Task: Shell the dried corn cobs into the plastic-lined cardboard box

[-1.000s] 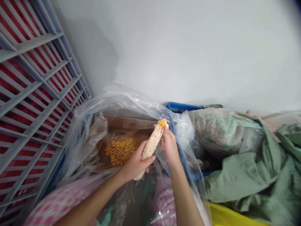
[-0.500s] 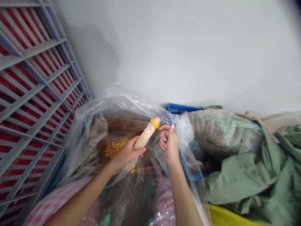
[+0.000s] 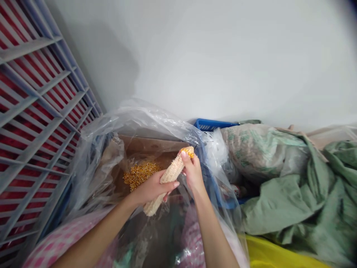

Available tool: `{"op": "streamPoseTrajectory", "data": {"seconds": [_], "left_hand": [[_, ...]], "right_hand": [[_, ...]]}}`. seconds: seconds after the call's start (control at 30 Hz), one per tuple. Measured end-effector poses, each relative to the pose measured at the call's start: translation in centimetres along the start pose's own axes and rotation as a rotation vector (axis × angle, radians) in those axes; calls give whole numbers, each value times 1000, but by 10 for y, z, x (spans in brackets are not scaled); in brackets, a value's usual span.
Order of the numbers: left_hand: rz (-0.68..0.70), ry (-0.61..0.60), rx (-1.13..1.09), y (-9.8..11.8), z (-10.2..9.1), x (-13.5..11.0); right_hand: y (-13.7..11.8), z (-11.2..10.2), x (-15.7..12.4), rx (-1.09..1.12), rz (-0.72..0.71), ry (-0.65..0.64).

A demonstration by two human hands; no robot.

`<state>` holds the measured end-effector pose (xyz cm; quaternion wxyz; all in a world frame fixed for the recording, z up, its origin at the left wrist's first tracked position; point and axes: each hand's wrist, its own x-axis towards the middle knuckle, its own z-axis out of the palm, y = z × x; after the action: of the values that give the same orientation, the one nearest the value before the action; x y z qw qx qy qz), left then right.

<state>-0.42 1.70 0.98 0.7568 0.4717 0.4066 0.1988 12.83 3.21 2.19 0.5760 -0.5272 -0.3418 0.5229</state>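
Note:
My left hand [image 3: 152, 188] is wrapped round the middle of a nearly bare corn cob [image 3: 169, 176], which slants up to the right. A few yellow kernels cling to its upper tip. My right hand [image 3: 191, 172] is closed round that tip with the thumb pressed on the kernels. Both hands are over a cardboard box [image 3: 147, 147] lined with clear plastic sheeting [image 3: 139, 119]. A heap of loose yellow kernels [image 3: 139, 174] lies in the box, just left of my left hand.
A grey slatted crate wall with red behind it [image 3: 36, 111] stands at left. A blue basket [image 3: 213, 124], a printed sack [image 3: 256, 152] and green cloth [image 3: 304, 193] lie at right. A yellow rim [image 3: 267, 253] is at bottom right. White wall behind.
Half a second ago my right hand was off the cob, beside its tip. Now it grips the tip again. The cob and my left hand have dropped slightly.

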Motion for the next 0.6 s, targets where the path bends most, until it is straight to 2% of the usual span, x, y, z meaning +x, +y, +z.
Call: {"op": "streamPoseTrajectory", "data": {"seconds": [0.17, 0.4, 0.6], "left_hand": [[13, 10, -27, 2, -3, 0], [72, 87, 89, -1, 0, 4], [-5, 33, -26, -1, -1, 1]], "right_hand": [[-2, 1, -2, -35, -30, -11], [-7, 9, 0, 19, 148, 78], [-4, 7, -2, -52, 63, 42]]}}
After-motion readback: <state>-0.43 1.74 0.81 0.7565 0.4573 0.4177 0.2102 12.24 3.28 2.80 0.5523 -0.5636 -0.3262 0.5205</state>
